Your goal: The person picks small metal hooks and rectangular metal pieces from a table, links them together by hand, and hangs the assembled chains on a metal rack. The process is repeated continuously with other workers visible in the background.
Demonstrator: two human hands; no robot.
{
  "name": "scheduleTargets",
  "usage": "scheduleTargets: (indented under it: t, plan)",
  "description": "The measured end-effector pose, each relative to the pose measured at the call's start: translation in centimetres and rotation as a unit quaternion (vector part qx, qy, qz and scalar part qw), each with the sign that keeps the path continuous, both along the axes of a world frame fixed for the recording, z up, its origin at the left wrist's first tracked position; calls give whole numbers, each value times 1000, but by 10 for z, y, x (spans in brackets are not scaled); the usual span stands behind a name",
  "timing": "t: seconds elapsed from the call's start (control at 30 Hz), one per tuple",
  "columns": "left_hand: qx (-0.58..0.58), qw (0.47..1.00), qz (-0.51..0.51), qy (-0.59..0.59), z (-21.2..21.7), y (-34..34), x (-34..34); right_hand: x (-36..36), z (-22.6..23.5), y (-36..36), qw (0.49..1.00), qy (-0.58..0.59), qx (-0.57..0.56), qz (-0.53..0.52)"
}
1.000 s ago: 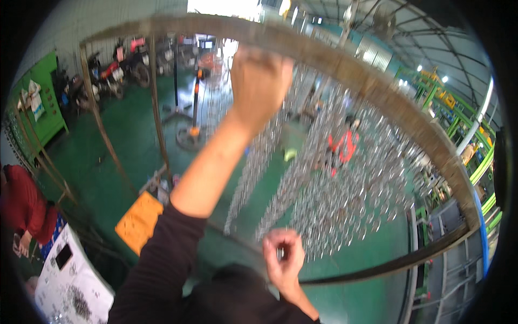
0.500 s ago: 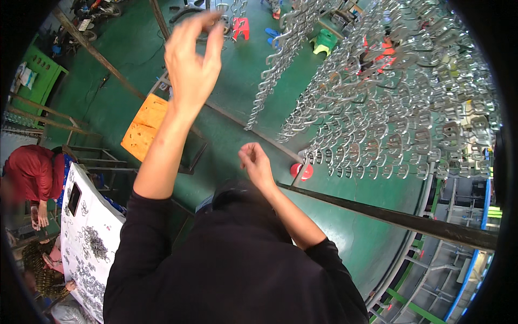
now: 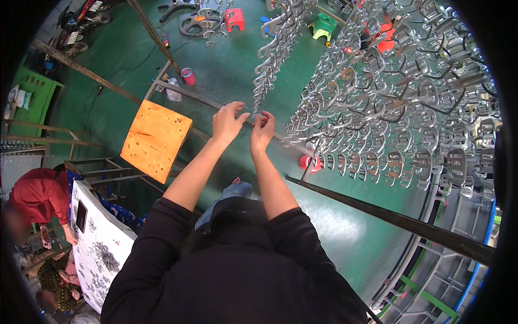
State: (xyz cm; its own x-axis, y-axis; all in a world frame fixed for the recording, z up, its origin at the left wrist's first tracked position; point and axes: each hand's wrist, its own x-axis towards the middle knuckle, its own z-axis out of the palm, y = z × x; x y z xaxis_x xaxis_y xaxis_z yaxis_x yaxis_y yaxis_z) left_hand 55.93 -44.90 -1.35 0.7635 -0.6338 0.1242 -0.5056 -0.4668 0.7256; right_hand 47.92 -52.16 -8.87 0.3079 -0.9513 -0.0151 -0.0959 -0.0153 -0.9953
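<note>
In front of me a strand of linked silvery metal buckles hangs down, its low end between my two hands. My right hand has thumb and fingers closed round the lowest buckles of that strand. Just left of it, my left hand is curved with thumb and fingers apart and a small gap to the strand. No object shows in the left hand. To the right hang many more strands of metal buckles, close together.
An orange board lies at the left by a metal frame. A dark rail crosses on the right. Further left, two people work by a white table strewn with small dark parts. Stools and a red cup stand on the green floor.
My left hand has come down and right, from high up to beside the strand's low end. My right hand has risen slightly to the strand and closed on its end.
</note>
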Motion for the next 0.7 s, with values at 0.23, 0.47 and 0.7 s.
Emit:
scheduleTargets:
  t: [0.23,0.47,0.7]
  plan:
    - [32,996,6,-86,-3,-13,-1,0,11,0,998,25,-46,21]
    - [37,990,0,-134,-1,-4,1,0,19,4,997,32,-57,46]
    - [36,993,-8,-116,1,-4,1,-4,24,6,995,61,-54,52]
